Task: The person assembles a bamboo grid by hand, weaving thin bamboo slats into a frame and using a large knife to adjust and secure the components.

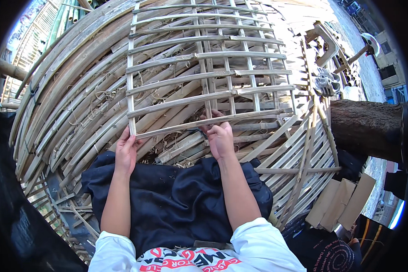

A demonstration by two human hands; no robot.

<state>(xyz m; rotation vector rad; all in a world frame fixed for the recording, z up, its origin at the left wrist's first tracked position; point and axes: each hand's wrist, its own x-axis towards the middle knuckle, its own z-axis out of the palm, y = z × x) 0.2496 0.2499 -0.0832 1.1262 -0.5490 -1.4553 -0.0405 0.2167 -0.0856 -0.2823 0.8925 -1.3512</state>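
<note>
Bamboo (75,90) behind lattice (217,55); lettered shirt (190,262)

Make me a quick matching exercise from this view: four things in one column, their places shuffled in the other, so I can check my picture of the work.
Things
1. bare left hand
2. bare right hand
3. creased black cloth
4. rough, thick brown trunk

Places
A. spread beneath both forearms
B. partway along the near slat of the pale wooden lattice panel
C. toward the picture's right side, beyond the panel
D. at the panel's near left corner

Pairs: 1-D, 2-B, 3-A, 4-C
</note>
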